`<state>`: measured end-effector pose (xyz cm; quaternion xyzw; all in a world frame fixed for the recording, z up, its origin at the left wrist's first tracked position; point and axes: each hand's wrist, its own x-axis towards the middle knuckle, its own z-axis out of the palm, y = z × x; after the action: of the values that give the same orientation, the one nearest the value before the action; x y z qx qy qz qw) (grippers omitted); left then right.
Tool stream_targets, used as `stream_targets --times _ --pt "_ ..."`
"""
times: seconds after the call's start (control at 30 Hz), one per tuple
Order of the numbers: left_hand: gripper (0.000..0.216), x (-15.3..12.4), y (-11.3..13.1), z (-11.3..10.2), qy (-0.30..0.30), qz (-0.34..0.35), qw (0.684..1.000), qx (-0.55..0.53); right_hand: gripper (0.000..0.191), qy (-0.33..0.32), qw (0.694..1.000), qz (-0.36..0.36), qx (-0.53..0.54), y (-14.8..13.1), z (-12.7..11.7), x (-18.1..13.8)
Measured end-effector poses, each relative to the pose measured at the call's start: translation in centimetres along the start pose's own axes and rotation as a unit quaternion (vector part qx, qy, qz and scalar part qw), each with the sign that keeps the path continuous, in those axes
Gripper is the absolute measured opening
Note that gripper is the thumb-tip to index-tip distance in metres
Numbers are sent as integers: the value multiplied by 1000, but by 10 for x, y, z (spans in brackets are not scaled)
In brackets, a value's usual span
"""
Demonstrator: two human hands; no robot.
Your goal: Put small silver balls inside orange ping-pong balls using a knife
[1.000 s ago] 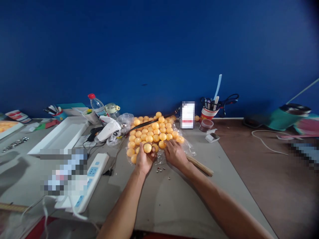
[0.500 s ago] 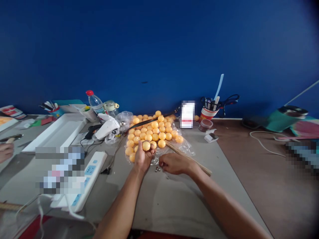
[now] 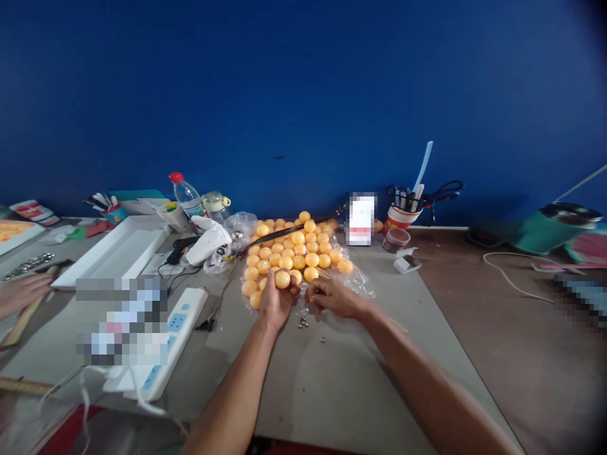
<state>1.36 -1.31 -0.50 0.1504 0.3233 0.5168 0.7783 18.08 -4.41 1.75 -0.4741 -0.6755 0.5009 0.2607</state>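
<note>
My left hand [image 3: 275, 302] holds one orange ball [image 3: 282, 279] up between its fingertips at the near edge of a heap of orange balls [image 3: 291, 249] lying on a clear plastic bag [image 3: 360, 284]. My right hand [image 3: 334, 296] is pinched shut just right of that ball, fingertips close to it; what it pinches is too small to name. Several small metal beads [image 3: 303, 323] lie on the grey mat below both hands. A thin wooden stick [image 3: 327, 274] runs under my right hand.
A white power strip [image 3: 164, 341] and white tray [image 3: 114, 253] lie left. A glue gun [image 3: 206, 243], water bottle [image 3: 187, 196] and cup of scissors [image 3: 401, 215] stand behind. Another person's hand [image 3: 21, 294] rests at the far left.
My right hand drew back from the heap to the beads, then rose, pinched shut, beside the ball in my left hand. Another person's hand came in at the far left.
</note>
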Motion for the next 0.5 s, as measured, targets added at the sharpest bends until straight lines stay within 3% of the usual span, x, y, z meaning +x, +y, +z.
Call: stream_targets --times 0.23,0.4,0.5 --pt "35 0 -2 1 -13 22 999 22 20 120 969 2 217 16 3 10" --pt "33 -3 -2 2 -74 32 996 43 35 132 934 24 331 12 2 10" --pt "35 -6 0 4 -72 31 996 37 38 133 919 25 370 10 2 10"
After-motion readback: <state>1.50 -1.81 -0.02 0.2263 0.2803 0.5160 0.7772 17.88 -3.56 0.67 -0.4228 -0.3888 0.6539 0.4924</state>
